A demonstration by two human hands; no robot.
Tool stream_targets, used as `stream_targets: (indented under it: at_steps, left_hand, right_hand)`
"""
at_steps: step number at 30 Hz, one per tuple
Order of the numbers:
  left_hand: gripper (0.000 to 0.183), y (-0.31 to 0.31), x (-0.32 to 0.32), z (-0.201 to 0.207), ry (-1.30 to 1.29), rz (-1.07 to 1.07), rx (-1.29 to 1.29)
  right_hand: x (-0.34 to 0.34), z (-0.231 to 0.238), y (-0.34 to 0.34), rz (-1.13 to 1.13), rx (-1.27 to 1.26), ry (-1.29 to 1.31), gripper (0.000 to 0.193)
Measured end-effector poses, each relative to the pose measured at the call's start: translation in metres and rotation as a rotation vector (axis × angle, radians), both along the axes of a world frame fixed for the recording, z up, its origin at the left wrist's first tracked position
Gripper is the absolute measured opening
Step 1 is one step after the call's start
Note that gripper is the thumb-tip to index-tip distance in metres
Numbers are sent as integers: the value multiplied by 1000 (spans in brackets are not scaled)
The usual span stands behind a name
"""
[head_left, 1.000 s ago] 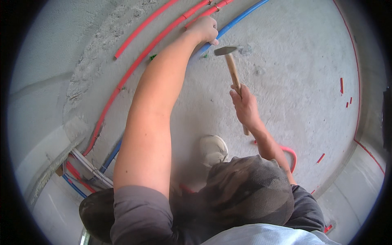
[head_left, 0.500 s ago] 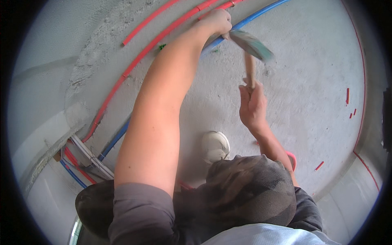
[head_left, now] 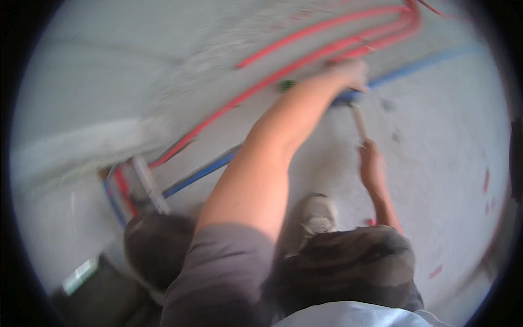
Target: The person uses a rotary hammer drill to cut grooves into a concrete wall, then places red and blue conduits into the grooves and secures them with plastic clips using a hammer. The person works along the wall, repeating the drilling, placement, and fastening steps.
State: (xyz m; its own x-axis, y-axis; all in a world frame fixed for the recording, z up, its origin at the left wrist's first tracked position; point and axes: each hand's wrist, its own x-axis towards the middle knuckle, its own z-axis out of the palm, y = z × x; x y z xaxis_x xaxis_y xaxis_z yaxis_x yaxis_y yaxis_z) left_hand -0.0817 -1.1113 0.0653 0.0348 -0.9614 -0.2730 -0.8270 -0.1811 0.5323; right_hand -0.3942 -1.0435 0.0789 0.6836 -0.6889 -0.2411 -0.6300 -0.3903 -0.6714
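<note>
My right hand (head_left: 372,163) is closed around the pale wooden handle of a hammer (head_left: 359,122). The hammer's head is blurred and mostly hidden below my left hand, close to a blue pipe (head_left: 419,68) on the concrete floor. Reaching far forward, my left hand (head_left: 350,75) is down at the blue pipe beside a red pipe (head_left: 294,65). Its fingers look bent together, but motion blur hides whatever they hold.
Several red and blue pipes run along the floor toward the left wall (head_left: 71,147). White conduits (head_left: 150,185) stand at the lower left. My shoe (head_left: 320,212) is below my hands. Small red scraps (head_left: 486,180) lie at the right, and a green bit (head_left: 287,85) near the red pipe.
The view has swung, so pipes and hands sit further right and lower. The hammer head, raised beside my left hand before, has come down to the blue pipe.
</note>
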Motion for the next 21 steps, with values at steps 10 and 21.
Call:
stream_targets:
  at_steps: [10, 21]
  left_hand:
    - [18, 522, 72, 132, -2, 152, 634]
    - [49, 1021, 232, -10, -597, 1808, 364]
  right_hand:
    - [-51, -45, 51, -121, 180, -85, 22]
    - [63, -9, 78, 164, -203, 332, 26]
